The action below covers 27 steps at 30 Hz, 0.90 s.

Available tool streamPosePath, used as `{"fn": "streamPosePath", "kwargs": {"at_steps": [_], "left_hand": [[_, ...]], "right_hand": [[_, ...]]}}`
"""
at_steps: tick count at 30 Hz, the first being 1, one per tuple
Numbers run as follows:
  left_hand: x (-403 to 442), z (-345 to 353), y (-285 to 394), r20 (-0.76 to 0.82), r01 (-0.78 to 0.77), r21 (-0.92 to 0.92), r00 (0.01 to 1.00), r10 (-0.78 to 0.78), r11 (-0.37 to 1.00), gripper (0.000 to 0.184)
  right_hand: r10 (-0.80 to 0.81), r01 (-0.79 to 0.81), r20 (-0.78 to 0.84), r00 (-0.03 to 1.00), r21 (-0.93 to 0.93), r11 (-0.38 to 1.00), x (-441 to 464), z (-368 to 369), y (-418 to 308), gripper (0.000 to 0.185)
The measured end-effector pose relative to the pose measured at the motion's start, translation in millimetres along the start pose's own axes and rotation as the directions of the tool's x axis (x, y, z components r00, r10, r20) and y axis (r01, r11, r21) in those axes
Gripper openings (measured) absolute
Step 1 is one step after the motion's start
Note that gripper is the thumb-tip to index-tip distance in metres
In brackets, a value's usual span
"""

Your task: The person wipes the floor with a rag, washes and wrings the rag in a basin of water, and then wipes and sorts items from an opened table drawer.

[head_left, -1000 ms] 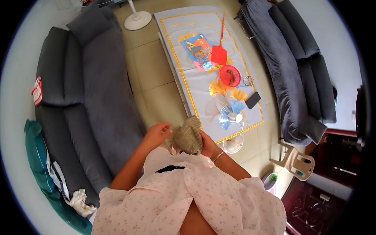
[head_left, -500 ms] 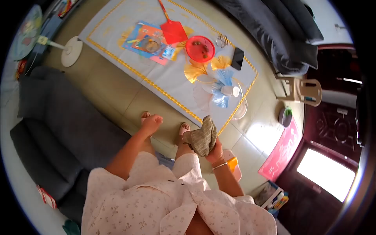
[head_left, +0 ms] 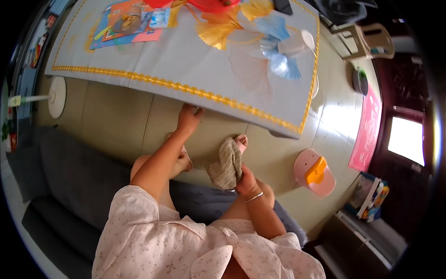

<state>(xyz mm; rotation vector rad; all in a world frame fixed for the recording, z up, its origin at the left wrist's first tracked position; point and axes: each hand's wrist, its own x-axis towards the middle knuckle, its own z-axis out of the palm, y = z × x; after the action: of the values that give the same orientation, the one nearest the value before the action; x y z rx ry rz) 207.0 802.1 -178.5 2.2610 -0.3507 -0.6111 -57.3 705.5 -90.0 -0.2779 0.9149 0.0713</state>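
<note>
A grey-brown cloth item (head_left: 225,163), perhaps a cap, hangs from my right hand (head_left: 247,181), whose fingers are closed on its right edge. My left hand (head_left: 189,120) is at the near edge of the table (head_left: 186,69), with its fingers curled and partly hidden at the edge. Whether those fingers hold anything cannot be made out. Below the hands are my knees and pink sandals (head_left: 241,142); the cloth item overlaps the right one in view.
On the table lie colourful sheets (head_left: 125,23), a red dish (head_left: 213,3), a phone (head_left: 282,6) and a white cup (head_left: 297,44). A pink potty (head_left: 314,172) stands at right, a fan base (head_left: 57,96) at left, a grey sofa (head_left: 83,162) behind.
My view has turned and come down towards the sofa and table. My left hand has reached forward to the table edge. The cloth item remains in my right hand, now above the floor.
</note>
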Motion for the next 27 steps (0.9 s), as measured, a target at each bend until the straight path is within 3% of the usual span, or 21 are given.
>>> {"fn": "streamPosePath", "kwargs": {"at_steps": [1,2,4,5,7,8,10,11,13,16,18,20,22,23,24,26,27], "left_hand": [[5,13,-23,-0.134,-0.167,-0.056,0.978,0.159,0.984,0.028],[5,8,-22,-0.120,-0.211,-0.058,0.972,0.203,0.976,0.028],[-2,-1,-15,0.044,0.057,0.133,0.997,-0.063,0.989,0.030],[-5,2,-19,0.045,0.031,0.119,0.998,-0.037,0.992,0.030],[-15,8,-30,-0.142,-0.108,-0.016,0.984,0.104,0.994,0.035],[-17,9,-39,-0.148,-0.122,-0.022,0.982,0.118,0.992,0.035],[-17,9,-56,-0.075,-0.099,0.166,0.991,0.113,0.981,0.034],[-19,7,-61,-0.088,-0.114,0.162,0.988,0.130,0.980,0.034],[-35,1,-76,0.075,-0.063,0.146,0.996,0.052,0.987,0.035],[-65,-2,-91,0.054,-0.032,0.186,0.998,0.022,0.982,0.036],[-84,-5,-100,0.126,-0.057,0.200,0.992,0.032,0.978,0.036],[-98,-8,-112,0.176,-0.090,0.233,0.983,0.049,0.968,0.037],[-112,-11,-120,0.220,-0.120,0.258,0.973,0.062,0.959,0.037],[-120,-12,-122,0.222,-0.098,0.304,0.975,0.029,0.947,0.037],[-126,-12,-122,0.220,-0.078,0.350,0.976,-0.001,0.934,0.037],[-149,-27,-103,0.239,-0.017,0.304,0.969,-0.059,0.953,0.037],[-159,-35,-96,0.266,0.041,0.256,0.958,-0.111,0.966,0.038]], "right_hand": [[-0.042,0.042,-0.010,0.999,-0.015,0.999,1,-4,8,0.041],[-0.086,0.086,-0.006,0.996,0.003,0.996,0,-7,16,0.041],[-0.217,0.221,0.058,0.974,-0.065,0.973,-7,-13,26,0.040],[-0.254,0.266,0.126,0.959,-0.094,0.959,-12,-17,29,0.041],[-0.322,0.330,0.106,0.941,-0.066,0.942,-31,-18,40,0.041],[-0.368,0.371,0.086,0.926,-0.030,0.928,-41,-16,45,0.042],[-0.396,0.397,0.062,0.916,0.007,0.918,-47,-23,56,0.045],[-0.404,0.402,0.070,0.912,0.044,0.915,-50,-19,55,0.043],[-0.419,0.412,0.101,0.902,0.085,0.907,-56,-6,48,0.041],[-0.339,0.310,0.142,0.930,0.190,0.931,-68,17,35,0.044],[-0.529,0.512,0.048,0.847,0.189,0.838,-69,23,31,0.044],[-0.551,0.532,0.040,0.833,0.213,0.820,-55,3,29,0.038],[-0.691,0.693,-0.056,0.721,0.035,0.720,-45,-13,29,0.041],[-0.781,0.780,0.007,0.625,-0.054,0.623,-44,-17,29,0.023],[-0.780,0.779,0.013,0.626,-0.051,0.625,-42,-20,29,0.023],[-0.852,0.712,0.059,0.520,-0.581,0.395,-41,-23,31,0.018],[-0.852,0.718,0.069,0.520,-0.576,0.391,-37,-24,34,0.018]]}}
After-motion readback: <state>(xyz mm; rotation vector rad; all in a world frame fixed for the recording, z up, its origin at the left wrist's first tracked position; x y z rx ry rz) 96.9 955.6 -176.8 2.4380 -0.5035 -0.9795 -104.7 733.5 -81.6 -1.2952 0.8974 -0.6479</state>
